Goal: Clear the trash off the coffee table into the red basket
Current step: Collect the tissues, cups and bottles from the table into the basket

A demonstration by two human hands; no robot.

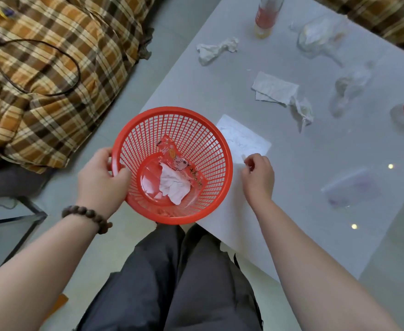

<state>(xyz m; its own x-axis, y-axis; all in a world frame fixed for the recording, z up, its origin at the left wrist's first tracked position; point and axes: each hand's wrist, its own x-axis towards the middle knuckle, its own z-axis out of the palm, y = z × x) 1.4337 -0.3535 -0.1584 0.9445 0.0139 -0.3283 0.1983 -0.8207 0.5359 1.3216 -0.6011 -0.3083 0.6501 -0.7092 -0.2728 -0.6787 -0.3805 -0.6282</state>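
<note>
Head view: left hand (103, 174) grips red basket (217, 149) rim; wrapper (172, 151) and tissue (173, 186) inside. Right hand (258, 175) pinches paper sheet (246, 137) edge on coffee table (291, 187).

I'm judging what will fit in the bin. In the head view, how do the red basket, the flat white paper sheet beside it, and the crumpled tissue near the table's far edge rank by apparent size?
Largest to smallest, as they look:
1. red basket, though it is nearest the camera
2. flat white paper sheet, partly hidden by the basket
3. crumpled tissue, farthest away, so its true size against the sheet is unsure

Wrapper (179, 161) and tissue (174, 187) in basket (210, 139)
</note>
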